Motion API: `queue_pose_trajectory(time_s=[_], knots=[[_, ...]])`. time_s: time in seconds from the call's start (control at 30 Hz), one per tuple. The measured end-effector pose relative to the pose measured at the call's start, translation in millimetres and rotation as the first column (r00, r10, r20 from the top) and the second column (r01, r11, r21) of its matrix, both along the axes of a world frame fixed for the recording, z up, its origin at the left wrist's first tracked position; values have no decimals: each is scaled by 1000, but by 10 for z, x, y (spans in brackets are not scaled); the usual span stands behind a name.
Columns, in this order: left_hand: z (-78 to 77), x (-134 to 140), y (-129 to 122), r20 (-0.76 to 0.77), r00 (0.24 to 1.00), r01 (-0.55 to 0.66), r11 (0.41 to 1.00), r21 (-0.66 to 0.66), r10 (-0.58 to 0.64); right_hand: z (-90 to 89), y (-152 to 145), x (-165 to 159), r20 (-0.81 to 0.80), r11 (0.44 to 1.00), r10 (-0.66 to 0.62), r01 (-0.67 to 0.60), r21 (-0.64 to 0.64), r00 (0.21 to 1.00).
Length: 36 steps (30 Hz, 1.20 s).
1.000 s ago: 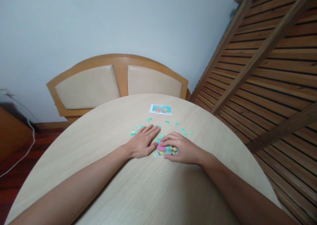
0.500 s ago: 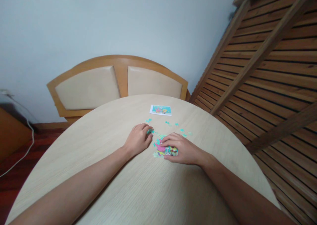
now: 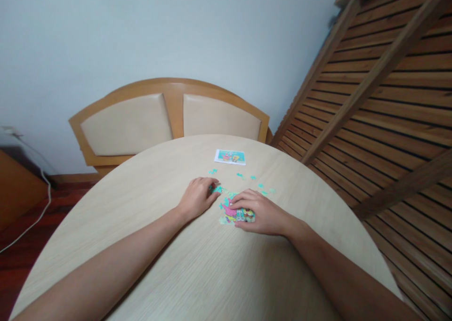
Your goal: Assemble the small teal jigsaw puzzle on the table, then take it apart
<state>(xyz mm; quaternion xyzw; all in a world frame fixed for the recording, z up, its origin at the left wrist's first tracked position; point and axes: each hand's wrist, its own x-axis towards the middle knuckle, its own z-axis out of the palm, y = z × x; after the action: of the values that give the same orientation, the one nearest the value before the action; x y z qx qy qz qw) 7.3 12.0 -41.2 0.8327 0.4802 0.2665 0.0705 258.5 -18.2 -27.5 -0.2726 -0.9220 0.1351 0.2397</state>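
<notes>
A partly joined jigsaw puzzle (image 3: 230, 214) with pink, yellow and turquoise patches lies flat on the round table (image 3: 148, 260). Over its right side rests my right hand (image 3: 263, 213), thumb at the near edge and fingers across the top, covering part of the picture. My left hand (image 3: 197, 198) lies on the table to the left, its thumb apart from the curved fingers. Small turquoise puzzle pieces (image 3: 217, 189) lie by its fingertips, partly hidden by them. I see nothing clearly gripped in either hand.
Beyond the hands lie several loose turquoise pieces (image 3: 260, 186) and a picture card (image 3: 230, 157) with cartoon figures. A padded wooden headboard (image 3: 176, 104) stands behind the table, against the wall. Slatted wood (image 3: 381, 104) leans at the right. A white cable (image 3: 45, 203) hangs at the left.
My left thumb and fingers have shifted slightly, and more of the turquoise pieces beside them shows. My right hand stays on the puzzle. The whole view has moved a little.
</notes>
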Motion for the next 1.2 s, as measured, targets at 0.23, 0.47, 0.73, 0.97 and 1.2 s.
queue_pose_trajectory(time_s=[0.23,0.47,0.73,0.97,1.2], knots=[[-53,-6,29,65,995,73,997,6,-73,-12,9,3,-11,1000,7,-7,9,1000],[-59,9,32,90,988,122,992,19,-123,-2,1,-2,-8,1000,2,-2,6,1000],[-92,-24,38,77,978,191,981,27,-192,12,-1,-2,4,1000,-3,3,-4,1000],[-64,-15,30,91,977,196,981,5,-195,30,-7,-10,8,1000,0,1,-21,1000],[-42,-30,11,105,962,255,967,-4,-253,58,-4,22,-30,999,-37,36,-26,999]])
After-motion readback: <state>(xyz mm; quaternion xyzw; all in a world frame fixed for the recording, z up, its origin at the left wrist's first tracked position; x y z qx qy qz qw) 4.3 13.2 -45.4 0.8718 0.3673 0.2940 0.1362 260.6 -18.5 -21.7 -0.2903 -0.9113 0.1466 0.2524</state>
